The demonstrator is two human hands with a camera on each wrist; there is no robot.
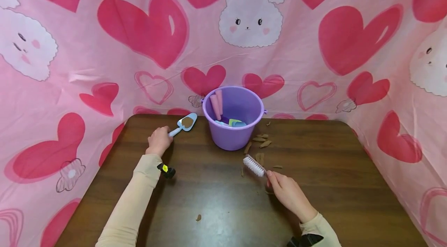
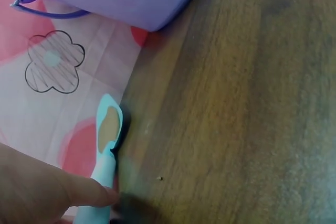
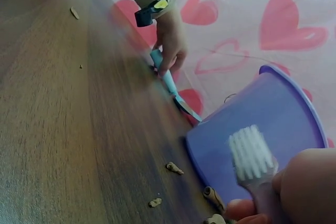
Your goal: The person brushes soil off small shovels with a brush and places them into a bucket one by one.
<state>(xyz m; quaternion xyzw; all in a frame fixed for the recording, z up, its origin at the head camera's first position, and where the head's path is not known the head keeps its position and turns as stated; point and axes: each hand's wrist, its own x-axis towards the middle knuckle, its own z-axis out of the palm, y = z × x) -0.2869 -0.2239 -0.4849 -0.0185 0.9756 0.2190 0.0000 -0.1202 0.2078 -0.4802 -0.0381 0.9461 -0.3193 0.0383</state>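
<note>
My left hand (image 1: 160, 141) grips the handle of a light blue toy trowel (image 1: 180, 124) at the table's far left. A brown patch (image 2: 108, 128) lies in the trowel's blade, shown in the left wrist view. With my right hand (image 1: 288, 192) I hold a small brush (image 1: 254, 166) by its handle, its white bristles showing. The brush hangs over the table close to several brown curled pieces (image 1: 265, 144). Between and beyond both hands stands a purple bucket (image 1: 230, 138), with the trowel's tip just left of it.
Inside the bucket are pink sticks (image 1: 215, 106) and a light blue and green item (image 1: 236, 123). A lone brown scrap (image 1: 198, 218) lies near the front of the wooden table (image 1: 181, 185). Pink heart-patterned cloth (image 1: 199, 45) hangs along the back and sides.
</note>
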